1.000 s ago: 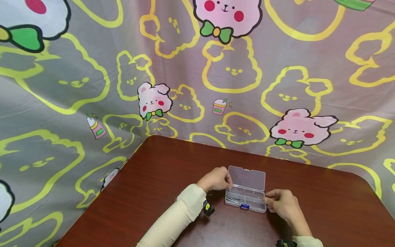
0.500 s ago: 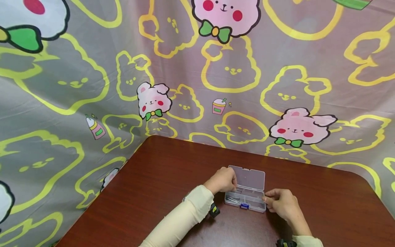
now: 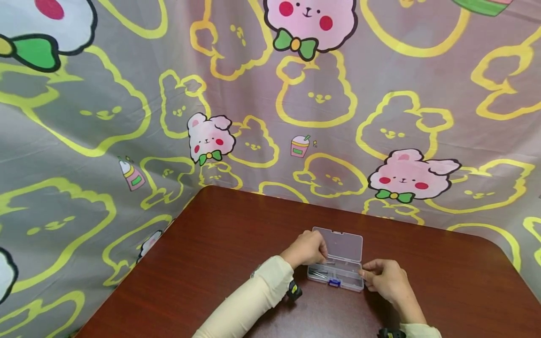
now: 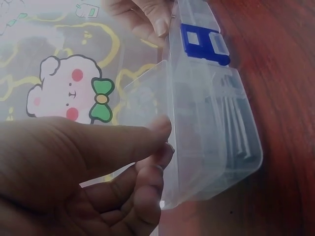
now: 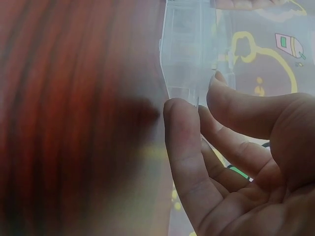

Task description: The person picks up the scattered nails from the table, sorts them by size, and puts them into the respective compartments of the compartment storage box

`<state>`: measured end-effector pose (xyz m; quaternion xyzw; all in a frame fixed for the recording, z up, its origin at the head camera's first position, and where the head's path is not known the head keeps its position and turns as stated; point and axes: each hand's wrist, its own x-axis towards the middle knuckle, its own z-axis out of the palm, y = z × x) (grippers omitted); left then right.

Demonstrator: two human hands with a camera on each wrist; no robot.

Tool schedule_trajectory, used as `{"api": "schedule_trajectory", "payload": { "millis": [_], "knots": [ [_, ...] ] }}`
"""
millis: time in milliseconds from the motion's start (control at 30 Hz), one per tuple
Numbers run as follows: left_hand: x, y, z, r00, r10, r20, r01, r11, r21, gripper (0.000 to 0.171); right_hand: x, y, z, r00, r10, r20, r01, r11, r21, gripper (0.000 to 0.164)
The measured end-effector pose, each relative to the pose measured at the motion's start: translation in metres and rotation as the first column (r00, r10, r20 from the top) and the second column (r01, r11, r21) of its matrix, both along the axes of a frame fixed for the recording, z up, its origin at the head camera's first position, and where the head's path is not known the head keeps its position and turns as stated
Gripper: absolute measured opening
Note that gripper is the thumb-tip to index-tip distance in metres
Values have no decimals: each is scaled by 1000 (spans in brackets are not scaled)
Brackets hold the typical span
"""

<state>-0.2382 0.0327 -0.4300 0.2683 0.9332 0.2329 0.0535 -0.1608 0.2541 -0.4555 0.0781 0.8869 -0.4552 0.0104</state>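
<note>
A clear plastic compartment box point(image 3: 351, 287) with a blue latch point(image 3: 335, 283) lies on the table, its lid point(image 3: 340, 245) raised at the back. Several thin metal nails point(image 3: 318, 272) lie in the front left compartment; the left wrist view shows these nails point(image 4: 236, 120) through the side wall. My left hand point(image 3: 307, 247) is over the rear left part of the box, thumb and forefinger pinching a slim nail point(image 3: 330, 263), mostly hidden by the fingers in the left wrist view. My right hand point(image 3: 386, 276) holds the right end of the box between thumb point(image 5: 236, 105) and forefinger.
The dark red-brown table point(image 3: 236, 225) extends around the box. Behind it and to the left hangs a grey curtain point(image 3: 253, 94) printed with cartoon animals. Black wrist cameras are strapped on both wrists, the left camera point(image 3: 294, 291) near the table surface.
My left hand has moved rightward from the left end of the box to over its rear compartment. The right hand and the box have stayed about where they were.
</note>
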Motion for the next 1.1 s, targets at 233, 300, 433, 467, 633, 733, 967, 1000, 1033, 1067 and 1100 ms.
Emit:
{"api": "schedule_trajectory", "payload": {
  "millis": [233, 300, 433, 467, 633, 733, 967, 1000, 1033, 1067, 1100],
  "knots": [
    [-2, -14, 3, 1000, -21, 19, 21, 999, 47, 9, -1, 1, -1, 1000, -2, 0, 2, 1000, 0, 14],
    [-3, -19, 5, 1000, -28, 13, 28, 998, 50, 8, -1, 1, -1, 1000, -1, -2, 1, 1000, 4, 15],
    [-3, -29, 6, 999, -36, 12, 35, 998, 47, 7, -1, 1, 0, 1000, 2, -1, -2, 1000, -3, 14],
    [-2, -31, 7, 999, -35, 12, 35, 998, 45, 7, -1, 1, -1, 1000, 2, -1, -2, 1000, -4, 14],
    [-1, -42, 5, 1000, -20, 2, 20, 999, 47, 8, -2, 1, -1, 1000, 7, 2, -7, 1000, 0, 14],
    [0, -47, 3, 1000, -9, 10, 9, 999, 52, 9, -2, 2, 0, 1000, 7, 9, -7, 1000, 11, 15],
    [3, -61, 0, 1000, -1, 29, -1, 998, 66, 10, -3, 2, 0, 1000, 9, 5, -9, 1000, 10, 16],
    [3, -63, 0, 999, 1, 34, -4, 998, 65, 10, -3, 2, -1, 1000, 9, 4, -10, 1000, 9, 16],
    [3, -65, -1, 999, 2, 38, -4, 998, 66, 9, -3, 1, -1, 1000, 9, 4, -10, 1000, 8, 16],
    [3, -67, -1, 999, 3, 42, -6, 998, 63, 9, -3, 1, -1, 1000, 10, 2, -10, 1000, 5, 16],
    [3, -69, -2, 999, 3, 46, -5, 998, 62, 9, -3, 2, -1, 1000, 10, 1, -10, 1000, 6, 16]
  ]
}}
